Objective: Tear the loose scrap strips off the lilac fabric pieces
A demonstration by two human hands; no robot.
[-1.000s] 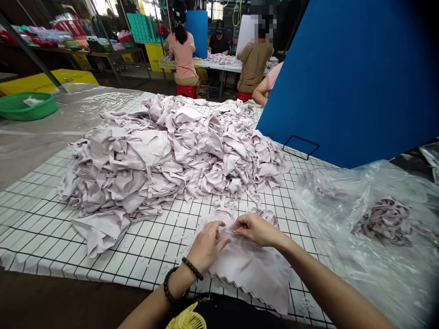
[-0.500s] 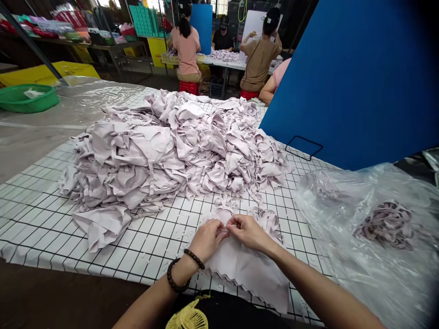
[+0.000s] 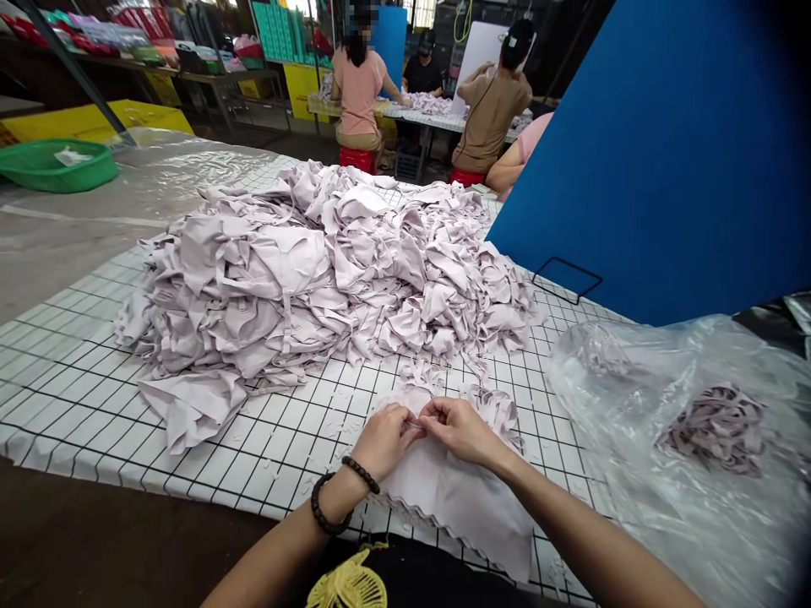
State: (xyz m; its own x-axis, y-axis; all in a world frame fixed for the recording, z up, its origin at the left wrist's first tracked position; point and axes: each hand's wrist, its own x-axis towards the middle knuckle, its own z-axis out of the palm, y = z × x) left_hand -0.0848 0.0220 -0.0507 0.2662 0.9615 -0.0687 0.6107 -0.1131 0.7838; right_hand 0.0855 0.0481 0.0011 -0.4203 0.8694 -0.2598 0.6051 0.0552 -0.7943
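Observation:
My left hand (image 3: 383,441), with beaded bracelets on its wrist, and my right hand (image 3: 461,429) meet fingertip to fingertip over a flat pale lilac fabric piece (image 3: 462,500) with a scalloped edge, lying at the near edge of the grid-patterned table (image 3: 63,388). Both hands are closed in a pinch on the upper edge of this piece. A small heap of trimmed strips (image 3: 500,409) lies just beyond my right hand. A big pile of the same lilac fabric (image 3: 317,270) fills the middle of the table.
A clear plastic bag (image 3: 690,439) holding fabric strips lies at the right. A blue board (image 3: 659,160) stands behind it. A green basin (image 3: 54,165) sits far left on plastic sheeting. Several people sit working at a table in the background (image 3: 424,105).
My hands have drawn together from a loose hold into a tight pinch at the fabric's upper edge. The view has shifted slightly.

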